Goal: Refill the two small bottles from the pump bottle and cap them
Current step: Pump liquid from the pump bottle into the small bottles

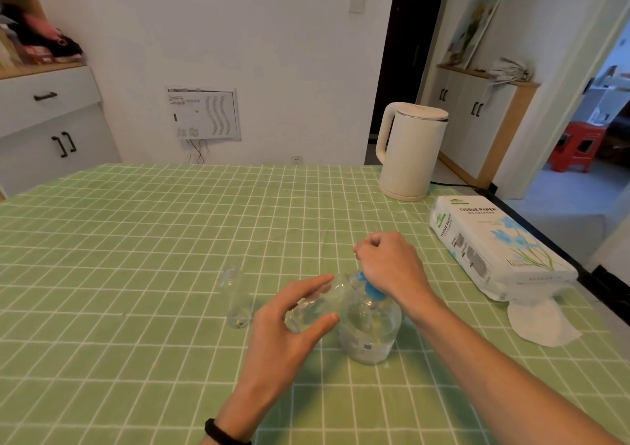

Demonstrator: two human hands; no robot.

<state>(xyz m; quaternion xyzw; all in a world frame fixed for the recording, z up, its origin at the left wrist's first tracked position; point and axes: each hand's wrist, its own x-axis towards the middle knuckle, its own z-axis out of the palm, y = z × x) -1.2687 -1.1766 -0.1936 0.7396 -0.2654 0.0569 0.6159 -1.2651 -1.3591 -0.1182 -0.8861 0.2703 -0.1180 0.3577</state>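
The left hand [283, 328] holds a small clear bottle [313, 305]. Its fingers [317, 281] are on the far side of the bottle and the thumb is on the near side, so the bottle is pinched between them. The bottle is tipped over, with its open end toward the blue pump top [373, 289].

The right hand [392, 267] sits on top of the pump bottle [371, 332]. Its fingers are curled in. The blue pump top peeks out from under the hand, and I cannot tell if the fingers wrap round it. The pump bottle stands on the green checked bench [136, 240], just right of the left fingers.

The other small bottle [237, 296] stands upright with no cap, just left of the left fingers and not touching them.

Far past the right fingers stands a white kettle [409, 151]. A tissue pack [494, 243] lies to the right.
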